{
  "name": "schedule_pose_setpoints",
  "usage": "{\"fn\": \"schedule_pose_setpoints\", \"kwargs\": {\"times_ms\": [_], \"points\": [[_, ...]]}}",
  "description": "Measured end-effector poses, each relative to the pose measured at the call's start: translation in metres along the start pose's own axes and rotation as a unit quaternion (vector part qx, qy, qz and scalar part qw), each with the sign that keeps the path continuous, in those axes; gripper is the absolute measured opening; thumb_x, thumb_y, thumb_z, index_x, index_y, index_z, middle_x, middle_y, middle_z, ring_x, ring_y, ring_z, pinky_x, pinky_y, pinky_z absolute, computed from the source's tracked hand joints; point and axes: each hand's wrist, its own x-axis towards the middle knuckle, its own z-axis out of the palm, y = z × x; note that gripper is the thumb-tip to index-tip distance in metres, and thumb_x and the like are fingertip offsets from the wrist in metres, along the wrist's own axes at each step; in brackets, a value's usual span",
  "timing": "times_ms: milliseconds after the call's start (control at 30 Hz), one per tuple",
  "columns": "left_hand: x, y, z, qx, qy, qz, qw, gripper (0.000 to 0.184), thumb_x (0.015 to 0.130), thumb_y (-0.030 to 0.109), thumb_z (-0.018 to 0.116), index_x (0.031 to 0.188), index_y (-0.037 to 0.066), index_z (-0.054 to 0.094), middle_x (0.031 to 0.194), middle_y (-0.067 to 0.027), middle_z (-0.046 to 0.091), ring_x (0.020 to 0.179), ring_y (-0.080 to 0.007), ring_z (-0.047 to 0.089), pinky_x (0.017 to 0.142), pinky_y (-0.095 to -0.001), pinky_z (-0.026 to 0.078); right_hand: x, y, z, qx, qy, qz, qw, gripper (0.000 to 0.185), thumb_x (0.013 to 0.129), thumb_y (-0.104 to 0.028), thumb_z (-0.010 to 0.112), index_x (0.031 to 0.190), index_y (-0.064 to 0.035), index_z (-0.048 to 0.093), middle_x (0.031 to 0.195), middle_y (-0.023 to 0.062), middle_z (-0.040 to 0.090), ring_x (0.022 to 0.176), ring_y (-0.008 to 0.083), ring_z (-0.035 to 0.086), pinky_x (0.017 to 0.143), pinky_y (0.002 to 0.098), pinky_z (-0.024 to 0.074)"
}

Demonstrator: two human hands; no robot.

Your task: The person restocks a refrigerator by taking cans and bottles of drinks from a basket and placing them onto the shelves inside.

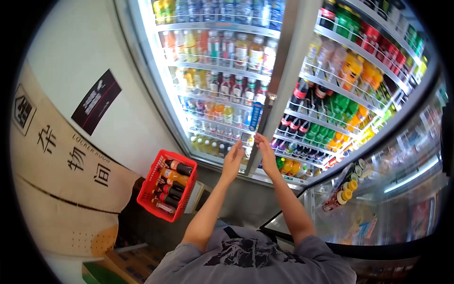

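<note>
Both of my hands reach forward, close together but apart, in front of the frame between two lit drink fridges. My left hand [233, 158] has its fingers stretched out, with nothing visible in it. My right hand [266, 150] also has extended fingers and appears empty. Just beyond the fingertips hangs a blue label [256, 116] on the left fridge's door edge. Bottles fill the left fridge's shelves [217, 66]. The right fridge holds rows of bottles and cans on its shelves [350, 45]. A red basket [162, 215] with several dark and orange bottles stands left of my forearms.
An open glass door [378, 189] swings out at the right, with bottles reflected or seen through it. At the left hangs a beige curtain [61, 189] with black lettering. Cardboard boxes [127, 265] sit at the lower left. A dark sign [96, 102] is on the wall.
</note>
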Motion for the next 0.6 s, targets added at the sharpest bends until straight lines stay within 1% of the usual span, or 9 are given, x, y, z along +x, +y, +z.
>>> {"fn": "schedule_pose_setpoints", "kwargs": {"times_ms": [33,67,133,167,200,267,433,600], "points": [[0.001,0.006,-0.013,0.029,-0.001,0.008,1.000,0.048,0.099,0.018,0.056,0.144,0.007,0.044,0.137,-0.0122,0.053,0.120,-0.0178,0.052,0.099,-0.0304,0.041,0.005,0.002,0.007,-0.010,-0.015,0.004,1.000,0.055,0.103,-0.041,0.040,0.141,-0.0008,0.043,0.135,0.0145,0.053,0.125,0.0236,0.049,0.106,0.0359,0.0354],[0.002,0.011,-0.026,0.026,0.000,0.021,0.999,0.048,0.098,0.019,0.056,0.144,0.008,0.044,0.137,-0.0124,0.053,0.120,-0.0178,0.053,0.098,-0.0304,0.042,0.009,0.006,0.015,-0.005,-0.024,0.005,1.000,0.056,0.103,-0.041,0.039,0.141,-0.0005,0.043,0.136,0.0149,0.052,0.126,0.0245,0.049,0.106,0.0357,0.0353],[0.001,0.014,-0.058,0.034,0.014,0.012,0.999,0.049,0.099,0.021,0.055,0.145,0.008,0.043,0.138,-0.0121,0.052,0.122,-0.0181,0.052,0.098,-0.0310,0.042,0.017,0.011,0.033,0.028,-0.035,0.017,0.999,0.047,0.104,-0.028,0.041,0.139,0.0029,0.044,0.135,0.0164,0.053,0.127,0.0248,0.049,0.110,0.0350,0.0323],[0.000,0.017,-0.076,0.037,0.027,0.013,0.999,0.049,0.099,0.021,0.055,0.145,0.008,0.043,0.138,-0.0121,0.052,0.122,-0.0181,0.052,0.098,-0.0310,0.042,0.022,0.014,0.045,0.013,-0.041,0.011,0.999,0.049,0.103,-0.030,0.041,0.140,0.0026,0.043,0.135,0.0163,0.052,0.127,0.0252,0.048,0.110,0.0354,0.0318],[-0.002,0.021,-0.092,0.046,0.039,0.009,0.998,0.049,0.100,0.022,0.054,0.145,0.008,0.043,0.139,-0.0120,0.052,0.123,-0.0182,0.051,0.098,-0.0313,0.042,0.027,0.016,0.059,0.018,-0.043,0.026,0.999,0.051,0.103,-0.032,0.041,0.141,0.0022,0.042,0.136,0.0162,0.051,0.128,0.0253,0.047,0.110,0.0352,0.0313],[0.000,0.029,-0.119,0.055,0.056,0.008,0.997,0.049,0.100,0.022,0.053,0.145,0.008,0.042,0.140,-0.0119,0.051,0.124,-0.0183,0.050,0.098,-0.0316,0.042,0.038,0.019,0.091,0.006,-0.067,0.014,0.998,0.058,0.102,-0.042,0.039,0.143,-0.0008,0.040,0.138,0.0148,0.050,0.127,0.0246,0.048,0.107,0.0363,0.0338],[0.006,0.049,-0.176,0.069,0.092,0.027,0.993,0.048,0.101,0.023,0.052,0.146,0.008,0.042,0.143,-0.0125,0.048,0.127,-0.0188,0.048,0.102,-0.0321,0.040,0.066,0.025,0.170,0.050,-0.116,-0.005,0.992,0.057,0.102,-0.039,0.039,0.145,-0.0008,0.037,0.141,0.0159,0.048,0.131,0.0253,0.046,0.108,0.0373,0.0337],[-0.004,0.054,-0.241,0.051,0.148,0.042,0.987,0.048,0.101,0.022,0.051,0.146,0.008,0.042,0.144,-0.0139,0.047,0.130,-0.0207,0.047,0.105,-0.0345,0.039,0.079,0.032,0.243,0.059,-0.156,0.001,0.986,0.057,0.102,-0.039,0.040,0.145,-0.0011,0.038,0.142,0.0159,0.048,0.132,0.0253,0.045,0.107,0.0362,0.0336]]}}
